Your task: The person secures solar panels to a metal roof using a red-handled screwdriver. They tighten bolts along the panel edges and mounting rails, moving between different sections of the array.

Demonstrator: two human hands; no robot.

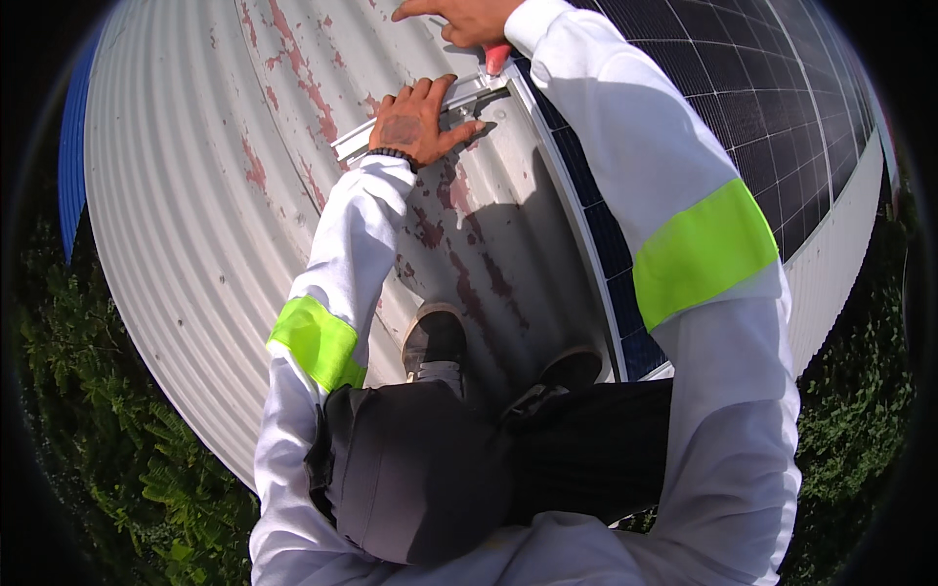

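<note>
My left hand (pixel 412 125) is laid across a short silvery metal rail (pixel 353 144), fingers over its far side and thumb along its near side, holding it. The rail's right end meets the frame edge of a dark solar panel (pixel 601 234). Just above that joint is my right hand (pixel 469 18), partly cut off by the top edge. Its index finger stretches left while the other fingers curl. A red object (pixel 496 57), perhaps a tool handle, sticks out beneath this hand and touches the joint; its kind is mostly hidden.
I crouch on a corrugated metal roof (pixel 195 195) with peeling reddish patches. My dark shoes (pixel 435 337) stand beside the panel frame. More panels (pixel 762 88) extend to the right. Green plants (pixel 147 469) lie beyond the roof edges, and a blue sheet (pixel 78 137) shows at far left.
</note>
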